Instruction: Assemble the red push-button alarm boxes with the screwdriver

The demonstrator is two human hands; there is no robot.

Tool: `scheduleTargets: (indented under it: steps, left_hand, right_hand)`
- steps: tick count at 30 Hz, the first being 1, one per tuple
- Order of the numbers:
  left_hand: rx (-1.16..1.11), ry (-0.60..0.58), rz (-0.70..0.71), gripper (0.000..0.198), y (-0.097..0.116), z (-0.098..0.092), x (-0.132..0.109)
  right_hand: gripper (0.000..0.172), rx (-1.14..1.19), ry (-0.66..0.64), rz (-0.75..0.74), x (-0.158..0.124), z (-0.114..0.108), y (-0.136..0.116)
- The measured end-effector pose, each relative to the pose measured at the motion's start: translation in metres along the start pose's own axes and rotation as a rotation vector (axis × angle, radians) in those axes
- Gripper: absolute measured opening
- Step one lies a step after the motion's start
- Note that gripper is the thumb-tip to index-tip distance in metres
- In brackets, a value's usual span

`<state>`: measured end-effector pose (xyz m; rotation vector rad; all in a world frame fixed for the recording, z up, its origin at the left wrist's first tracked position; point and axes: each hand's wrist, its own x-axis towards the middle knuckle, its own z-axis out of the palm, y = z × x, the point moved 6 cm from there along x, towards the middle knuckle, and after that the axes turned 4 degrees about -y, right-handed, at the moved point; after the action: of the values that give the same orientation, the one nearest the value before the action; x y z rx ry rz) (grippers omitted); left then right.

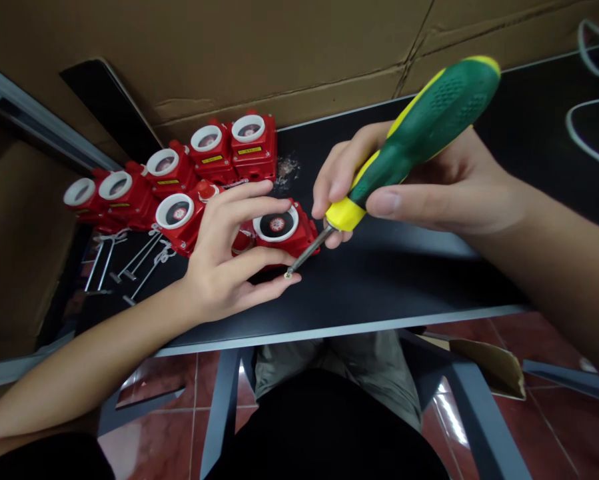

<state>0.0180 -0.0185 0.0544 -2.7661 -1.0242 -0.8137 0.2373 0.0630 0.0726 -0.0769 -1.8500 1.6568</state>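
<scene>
My right hand (419,180) is closed round the green and yellow handle of a screwdriver (429,127), its shaft slanting down to the left. At the screwdriver's tip sits a small pale screw (288,275). My left hand (229,257) has its thumb and index finger at this screw, in what looks like a pinch, while its other fingers stretch out above. Just behind those fingers is a red box (306,230) with a white-ringed round window, partly covered by my left hand. Another red box (184,237) of the same kind stands left of my left hand.
Several more red boxes (254,150) stand in a row along the back of the black table (379,280). Metal T-shaped rods (144,277) lie at the left. Small debris (286,170) is scattered near the cardboard wall (259,53). A white cable (579,133) is at the right.
</scene>
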Motion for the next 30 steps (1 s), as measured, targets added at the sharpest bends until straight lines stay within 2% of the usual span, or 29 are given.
scheduleTargets:
  steps: [2, 6, 8, 9, 10, 11, 13, 15, 17, 22, 23, 25, 26, 30]
  left_hand:
    - [0.007, 0.009, 0.027, 0.012, 0.002, -0.001, 0.001]
    - [-0.015, 0.158, 0.174, 0.014, 0.008, -0.011, 0.0]
    - [-0.005, 0.141, 0.167, 0.013, 0.007, -0.012, 0.0]
    - [0.011, 0.06, 0.11, 0.018, 0.004, -0.009, 0.0]
    - [0.014, 0.08, 0.093, 0.017, 0.003, -0.011, -0.002]
    - [0.02, 0.013, 0.061, 0.016, 0.0, -0.009, -0.003]
    - [0.014, -0.065, 0.01, 0.015, -0.005, -0.007, -0.006]
    - [0.031, -0.131, -0.029, 0.016, -0.01, -0.005, -0.009]
    - [0.05, -0.137, -0.022, 0.016, -0.012, -0.005, -0.01]
    - [-0.004, 0.022, 0.21, 0.023, 0.002, -0.011, -0.004]
    - [-0.022, 0.04, 0.23, 0.019, 0.004, -0.011, -0.002]
    - [-0.055, 0.147, 0.193, 0.005, 0.004, -0.015, 0.0]
    - [-0.046, 0.099, 0.167, 0.006, 0.003, -0.011, 0.002]
    - [-0.039, 0.161, 0.203, 0.008, 0.006, -0.013, 0.001]
  right_hand:
    - [0.02, -0.008, 0.01, -0.034, -0.002, 0.0, -0.002]
    - [0.014, -0.05, 0.063, -0.015, -0.004, 0.003, -0.01]
    - [0.014, -0.096, 0.129, 0.028, -0.004, 0.004, -0.016]
    - [0.016, -0.125, 0.166, 0.044, -0.004, 0.004, -0.019]
    - [0.023, -0.149, 0.191, 0.051, -0.003, 0.003, -0.023]
    - [0.03, -0.173, 0.199, 0.073, -0.002, 0.003, -0.025]
    - [0.042, -0.18, 0.163, 0.083, 0.002, 0.004, -0.028]
    - [0.046, -0.172, 0.134, 0.061, 0.005, 0.005, -0.029]
    - [0.047, -0.195, 0.128, 0.026, 0.008, 0.008, -0.031]
    - [0.055, -0.345, 0.152, -0.056, 0.008, 0.018, -0.037]
    - [0.058, -0.369, 0.137, -0.077, 0.005, 0.017, -0.038]
    - [0.066, -0.434, 0.106, -0.099, -0.001, 0.009, -0.038]
    - [0.068, -0.48, 0.094, -0.074, -0.004, 0.001, -0.037]
    - [0.072, -0.601, 0.036, 0.082, -0.013, -0.023, -0.03]
